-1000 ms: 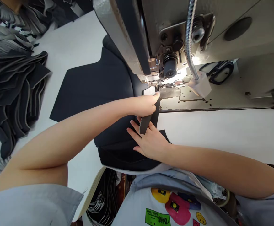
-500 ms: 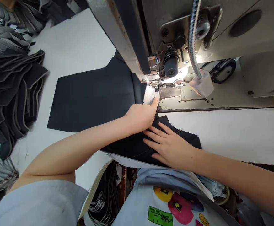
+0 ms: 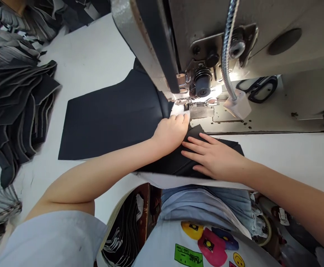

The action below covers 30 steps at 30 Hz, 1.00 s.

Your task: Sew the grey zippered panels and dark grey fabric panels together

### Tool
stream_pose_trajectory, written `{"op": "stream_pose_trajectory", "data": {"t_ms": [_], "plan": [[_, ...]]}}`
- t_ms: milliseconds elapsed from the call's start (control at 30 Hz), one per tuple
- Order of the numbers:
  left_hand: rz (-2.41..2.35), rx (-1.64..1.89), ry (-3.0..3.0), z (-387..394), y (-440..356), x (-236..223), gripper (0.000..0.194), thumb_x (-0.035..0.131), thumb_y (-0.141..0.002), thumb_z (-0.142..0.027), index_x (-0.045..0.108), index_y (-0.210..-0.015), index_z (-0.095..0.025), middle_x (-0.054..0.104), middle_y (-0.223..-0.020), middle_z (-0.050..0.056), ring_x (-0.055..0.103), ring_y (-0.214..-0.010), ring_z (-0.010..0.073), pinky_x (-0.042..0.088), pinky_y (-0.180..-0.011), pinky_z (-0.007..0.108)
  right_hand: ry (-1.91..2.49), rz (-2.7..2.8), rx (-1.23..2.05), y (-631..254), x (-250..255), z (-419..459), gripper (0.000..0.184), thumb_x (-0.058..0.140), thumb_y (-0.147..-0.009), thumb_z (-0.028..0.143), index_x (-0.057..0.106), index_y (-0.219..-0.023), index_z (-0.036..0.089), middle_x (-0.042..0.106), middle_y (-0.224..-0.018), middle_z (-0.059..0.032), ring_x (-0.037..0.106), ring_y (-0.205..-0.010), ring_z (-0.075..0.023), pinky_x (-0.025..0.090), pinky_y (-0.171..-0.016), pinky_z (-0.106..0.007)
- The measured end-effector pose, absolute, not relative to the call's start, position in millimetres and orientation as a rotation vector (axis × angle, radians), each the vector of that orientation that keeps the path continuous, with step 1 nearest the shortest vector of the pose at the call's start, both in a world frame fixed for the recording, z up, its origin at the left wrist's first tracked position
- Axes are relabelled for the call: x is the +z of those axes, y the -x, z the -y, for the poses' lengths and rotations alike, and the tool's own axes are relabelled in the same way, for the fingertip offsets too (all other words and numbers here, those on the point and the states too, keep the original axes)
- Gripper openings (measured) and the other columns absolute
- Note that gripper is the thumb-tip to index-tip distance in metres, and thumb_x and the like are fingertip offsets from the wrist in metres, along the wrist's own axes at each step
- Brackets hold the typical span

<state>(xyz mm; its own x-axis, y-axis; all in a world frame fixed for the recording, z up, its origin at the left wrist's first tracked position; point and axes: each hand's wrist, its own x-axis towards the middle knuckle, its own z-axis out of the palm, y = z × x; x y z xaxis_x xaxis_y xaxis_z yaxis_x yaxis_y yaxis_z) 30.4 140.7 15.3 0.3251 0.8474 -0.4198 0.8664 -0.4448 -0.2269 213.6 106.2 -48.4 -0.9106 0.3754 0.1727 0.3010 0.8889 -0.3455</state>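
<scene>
A dark navy fabric piece point(image 3: 108, 118) lies across the white table, one end running under the presser foot point(image 3: 186, 106) of a sewing machine point(image 3: 156, 48). A light, mesh-like patch point(image 3: 178, 109) shows on it beside the needle area. My left hand point(image 3: 171, 135) is closed, its fingers curled onto this patch and the fabric edge just in front of the foot; the fingertips are partly hidden. To its right, my right hand point(image 3: 214, 157) rests flat with fingers spread on a folded black part of the fabric point(image 3: 184, 161), near the table's front edge.
Stacked dark fabric pieces point(image 3: 17, 111) stand at the left. Black-handled scissors point(image 3: 262, 89) lie on the machine bed behind a lamp head point(image 3: 237, 104) on a flexible metal neck. More dark pieces point(image 3: 123, 230) hang in a container below the table's front edge.
My left hand's outstretched index finger has curled in. My right hand and the black folded fabric have shifted up and to the right, closer to the machine. The view has tilted slightly.
</scene>
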Motion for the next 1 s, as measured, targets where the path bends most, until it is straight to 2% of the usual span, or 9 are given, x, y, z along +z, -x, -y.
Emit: {"op": "stream_pose_trajectory", "data": {"t_ms": [267, 400, 533, 633, 733, 767, 867, 933, 1000], "plan": [[-1.515, -0.729, -2.683, -158.1, -28.4, 13.7, 0.038, 0.029, -0.096, -0.004, 0.064, -0.113, -0.005, 0.063, -0.107, 0.02, 0.062, -0.107, 0.0278, 0.052, -0.082, 0.033, 0.479, 2.787, 0.396, -202.0, -55.8, -137.1, 0.046, 0.052, -0.1, 0.038, 0.058, -0.14, 0.015, 0.053, -0.149, -0.0136, 0.047, -0.14, -0.0309, 0.034, -0.116, -0.056], [-1.453, -0.688, -2.708, -171.0, -25.5, 10.1, 0.032, 0.036, -0.094, -0.002, 0.067, -0.101, -0.005, 0.062, -0.107, 0.02, 0.063, -0.107, 0.0283, 0.051, -0.084, 0.033, 0.486, 2.757, 0.37, -189.6, -57.8, -146.3, 0.048, 0.051, -0.1, 0.04, 0.058, -0.14, 0.014, 0.059, -0.143, -0.0148, 0.048, -0.139, -0.0297, 0.032, -0.116, -0.053], [-1.44, -0.71, -2.691, -169.2, -24.8, 16.3, 0.029, 0.039, -0.095, -0.004, 0.064, -0.11, -0.004, 0.062, -0.11, 0.02, 0.062, -0.108, 0.0286, 0.05, -0.085, 0.033, 0.514, 2.717, 0.441, -187.9, -57.1, -148.8, 0.044, 0.054, -0.098, 0.036, 0.061, -0.135, 0.014, 0.062, -0.138, -0.0152, 0.048, -0.136, -0.0293, 0.031, -0.116, -0.053], [-1.484, -0.586, -2.608, -136.7, -27.3, 27.6, 0.027, 0.043, -0.099, -0.018, 0.061, -0.116, -0.008, 0.064, -0.11, 0.016, 0.063, -0.102, 0.0276, 0.052, -0.079, 0.033, 0.666, 2.665, 0.465, -193.7, -53.8, -146.9, 0.031, 0.054, -0.097, 0.03, 0.07, -0.12, 0.016, 0.066, -0.13, -0.014, 0.053, -0.128, -0.0278, 0.038, -0.11, -0.048], [-1.481, -0.271, -2.619, -89.8, -19.9, 14.5, 0.049, 0.05, -0.098, -0.044, 0.047, -0.138, -0.015, 0.065, -0.113, 0.012, 0.065, -0.09, 0.0236, 0.052, -0.067, 0.032, 0.929, 2.6, 0.353, -195.5, -51.0, -143.8, 0.032, 0.053, -0.095, 0.024, 0.07, -0.122, 0.018, 0.066, -0.129, -0.0135, 0.058, -0.115, -0.0264, 0.046, -0.092, -0.04], [-1.503, -0.229, -2.687, -79.7, -13.0, 2.5, 0.057, 0.053, -0.095, -0.048, 0.045, -0.139, -0.013, 0.066, -0.105, 0.011, 0.065, -0.085, 0.0247, 0.051, -0.062, 0.033, 1.002, 2.586, 0.298, -193.1, -50.3, -143.0, 0.035, 0.053, -0.095, 0.022, 0.068, -0.126, 0.018, 0.066, -0.128, -0.0129, 0.059, -0.111, -0.0253, 0.047, -0.087, -0.038], [-1.286, -0.17, -2.946, -80.6, 18.3, -34.1, 0.043, 0.057, -0.088, -0.051, 0.06, -0.111, -0.014, 0.063, -0.078, 0.005, 0.061, -0.065, 0.0229, 0.044, -0.052, 0.034, 1.149, 2.594, 0.108, -175.9, -45.0, -140.0, 0.038, 0.051, -0.094, 0.02, 0.066, -0.129, 0.019, 0.068, -0.119, -0.0127, 0.06, -0.103, -0.024, 0.045, -0.083, -0.036], [-1.163, -0.155, -3.037, -95.9, 40.4, -42.5, 0.034, 0.059, -0.084, -0.051, 0.06, -0.089, -0.018, 0.059, -0.069, 0.002, 0.057, -0.057, 0.02, 0.038, -0.047, 0.032, 1.236, 2.644, 0.04, -159.8, -37.6, -135.8, 0.036, 0.05, -0.094, 0.022, 0.067, -0.126, 0.015, 0.068, -0.114, -0.0144, 0.06, -0.1, -0.0257, 0.045, -0.081, -0.037], [-1.12, -0.154, -3.092, -106.1, 54.6, -36.4, 0.032, 0.062, -0.082, -0.051, 0.057, -0.08, -0.019, 0.058, -0.067, 0.002, 0.055, -0.055, 0.019, 0.035, -0.046, 0.032, 1.333, 2.702, 0.062, -145.8, -28.5, -131.6, 0.037, 0.049, -0.095, 0.024, 0.066, -0.124, 0.011, 0.067, -0.113, -0.0166, 0.061, -0.102, -0.0288, 0.047, -0.081, -0.039]]}}
